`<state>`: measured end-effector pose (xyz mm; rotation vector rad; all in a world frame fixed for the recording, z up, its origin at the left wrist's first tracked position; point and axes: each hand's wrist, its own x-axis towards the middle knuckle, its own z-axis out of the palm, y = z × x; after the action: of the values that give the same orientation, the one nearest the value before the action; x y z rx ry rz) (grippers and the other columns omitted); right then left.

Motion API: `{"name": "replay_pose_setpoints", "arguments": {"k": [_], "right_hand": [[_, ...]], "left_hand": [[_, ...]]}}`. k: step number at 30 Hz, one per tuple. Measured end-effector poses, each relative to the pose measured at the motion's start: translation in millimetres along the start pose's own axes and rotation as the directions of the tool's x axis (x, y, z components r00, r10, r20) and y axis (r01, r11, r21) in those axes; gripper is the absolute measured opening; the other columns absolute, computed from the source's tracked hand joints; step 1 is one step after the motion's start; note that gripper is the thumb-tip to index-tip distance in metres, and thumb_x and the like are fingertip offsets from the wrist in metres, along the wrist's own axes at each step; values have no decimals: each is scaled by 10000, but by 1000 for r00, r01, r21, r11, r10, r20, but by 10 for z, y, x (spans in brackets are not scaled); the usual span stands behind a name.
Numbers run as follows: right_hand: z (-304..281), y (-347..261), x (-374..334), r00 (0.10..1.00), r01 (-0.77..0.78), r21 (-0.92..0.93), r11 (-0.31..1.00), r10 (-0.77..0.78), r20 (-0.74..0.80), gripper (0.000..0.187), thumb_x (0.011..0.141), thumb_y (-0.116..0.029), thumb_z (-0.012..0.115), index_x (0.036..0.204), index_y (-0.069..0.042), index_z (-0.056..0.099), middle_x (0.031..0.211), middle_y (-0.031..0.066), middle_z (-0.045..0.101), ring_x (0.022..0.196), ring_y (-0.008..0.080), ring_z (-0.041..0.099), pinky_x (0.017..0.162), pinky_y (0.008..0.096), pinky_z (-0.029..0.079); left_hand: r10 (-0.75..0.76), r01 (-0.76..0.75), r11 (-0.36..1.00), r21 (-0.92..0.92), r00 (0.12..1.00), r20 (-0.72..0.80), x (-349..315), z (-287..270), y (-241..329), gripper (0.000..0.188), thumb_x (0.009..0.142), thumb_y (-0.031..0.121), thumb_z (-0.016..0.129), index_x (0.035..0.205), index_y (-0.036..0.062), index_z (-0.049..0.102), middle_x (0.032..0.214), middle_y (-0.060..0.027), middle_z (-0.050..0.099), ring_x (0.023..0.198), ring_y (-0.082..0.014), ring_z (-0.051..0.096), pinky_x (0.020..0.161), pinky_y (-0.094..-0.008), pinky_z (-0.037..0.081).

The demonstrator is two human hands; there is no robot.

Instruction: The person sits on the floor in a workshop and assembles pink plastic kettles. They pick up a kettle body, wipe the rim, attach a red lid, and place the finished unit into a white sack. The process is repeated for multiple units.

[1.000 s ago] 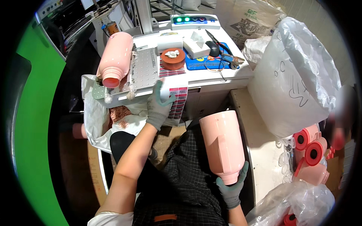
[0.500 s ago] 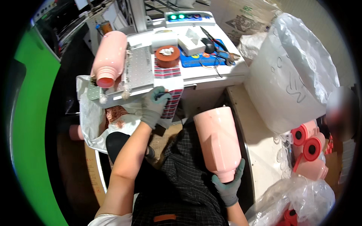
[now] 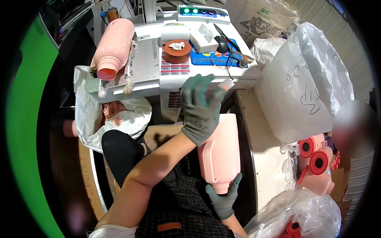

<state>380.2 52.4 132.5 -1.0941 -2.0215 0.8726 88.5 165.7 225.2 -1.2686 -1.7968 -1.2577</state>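
My right hand (image 3: 224, 198), in a grey-green glove, grips a pink plastic bottle (image 3: 226, 158) by its neck. The bottle stands over my lap, neck toward me and broad end away. Above its far end is my gloved left hand (image 3: 200, 109), with a small pale sticker (image 3: 227, 84) at the tip of its thumb. Part of the bottle's upper left side is hidden behind that hand. A strip of printed labels (image 3: 174, 69) lies on the white machine table (image 3: 147, 93) and hangs over its front edge.
Another pink bottle (image 3: 115, 45) lies on the perforated plate (image 3: 145, 65) at left. A brown tape roll (image 3: 177, 51), tissue pack (image 3: 204, 41) and pliers (image 3: 226, 37) sit behind. White sacks (image 3: 293, 87) and several pink bottles with red rims (image 3: 319, 162) are at right.
My left hand has moved right from the label strip to above the bottle, carrying a small sticker. My right hand and the bottle have shifted slightly left.
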Motion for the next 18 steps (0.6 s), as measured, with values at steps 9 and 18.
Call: {"name": "replay_pose_setpoints", "arguments": {"k": [9,18], "right_hand": [[103,-213,67,999,-3,-15,1000,2,-37,1146,800,-154,897,1637,89,153,1605,285,406,1355,328,575,1108,401,486],[64,-206,91,995,-19,-32,999,15,-99,1151,750,-183,908,1631,83,216,1502,288,531,1302,320,620,1062,402,517]], "left_hand": [[194,-203,943,263,979,61,72,448,-116,302,875,232,760,1166,259,680,1408,-53,519,1353,-318,434,1163,-619,313],[-72,72,986,149,997,-5,342,-235,-862,232,859,110,760,1084,163,731,1225,-85,628,1156,-268,567,999,-431,462]]}}
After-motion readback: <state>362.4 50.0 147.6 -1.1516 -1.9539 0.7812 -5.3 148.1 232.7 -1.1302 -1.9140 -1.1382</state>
